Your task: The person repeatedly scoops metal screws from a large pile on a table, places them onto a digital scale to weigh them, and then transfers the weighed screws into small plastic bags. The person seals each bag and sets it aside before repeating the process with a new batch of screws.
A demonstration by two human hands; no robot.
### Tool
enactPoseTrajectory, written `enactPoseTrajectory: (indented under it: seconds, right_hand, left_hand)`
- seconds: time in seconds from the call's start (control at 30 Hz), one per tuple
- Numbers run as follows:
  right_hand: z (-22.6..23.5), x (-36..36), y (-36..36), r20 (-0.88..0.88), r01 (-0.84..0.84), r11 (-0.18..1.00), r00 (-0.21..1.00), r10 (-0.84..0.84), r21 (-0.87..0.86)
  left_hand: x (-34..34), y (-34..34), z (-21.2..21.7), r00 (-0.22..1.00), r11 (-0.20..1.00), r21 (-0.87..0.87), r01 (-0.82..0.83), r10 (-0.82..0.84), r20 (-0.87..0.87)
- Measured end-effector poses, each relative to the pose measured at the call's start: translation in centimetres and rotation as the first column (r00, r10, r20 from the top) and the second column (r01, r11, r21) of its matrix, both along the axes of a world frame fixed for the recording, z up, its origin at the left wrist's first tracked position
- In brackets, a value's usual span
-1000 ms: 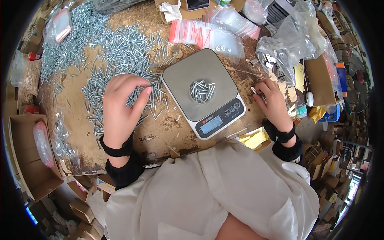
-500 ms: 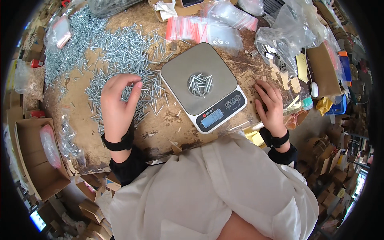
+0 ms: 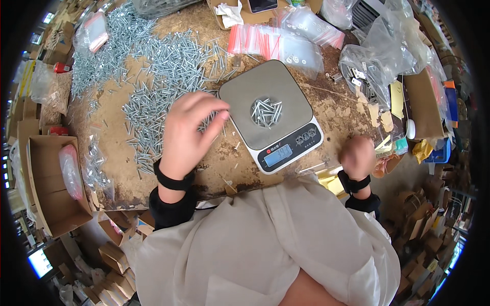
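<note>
My left hand (image 3: 191, 131) hovers between the screw pile and the scale. Its thumb and forefinger are pinched together beside the scale's left edge, and whatever they hold is too small to make out. A white digital kitchen scale (image 3: 247, 92) with a grey metal plate and lit display stands in front of me. On its plate a clear round dish or bag holds a small heap of silver screws (image 3: 266, 112). My right hand (image 3: 357, 155), right of the scale near the table edge, is smeared by motion, its fingers not readable. A broad pile of loose screws (image 3: 153, 97) spreads left of the scale.
Red-edged zip bags (image 3: 255, 41), some with washers, lie behind the scale. A clear plastic bag of metal brackets (image 3: 365, 76) sits at the back right, beside a cardboard box (image 3: 423, 104). An open carton (image 3: 56, 183) stands left of the worn table.
My left hand has moved right, from over the screw pile to the scale's left edge. My right hand has come back toward me, its spread fingers now blurred. The whole view has shifted slightly.
</note>
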State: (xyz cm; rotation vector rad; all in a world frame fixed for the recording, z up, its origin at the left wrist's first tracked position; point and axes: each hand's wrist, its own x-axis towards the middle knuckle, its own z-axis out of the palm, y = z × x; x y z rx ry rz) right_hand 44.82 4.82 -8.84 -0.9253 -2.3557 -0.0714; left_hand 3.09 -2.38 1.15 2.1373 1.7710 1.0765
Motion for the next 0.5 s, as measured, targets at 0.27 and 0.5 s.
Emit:
enactPoseTrajectory:
  seconds: [0.27, 0.5]
  right_hand:
    - [1.2, -0.9, 0.2, -0.105, -0.089, 0.996, 0.991, 0.088, -0.013]
    - [5.3, -4.7, 0.0, -0.411, -0.245, 0.874, 0.910, 0.058, -0.420]
  left_hand:
    - [4.1, 1.7, -0.6, 0.958, 0.973, 0.029, 0.230, -0.221, -0.181]
    - [4.3, 1.5, -0.7, 0.971, 0.972, 0.068, 0.227, -0.220, -0.097]
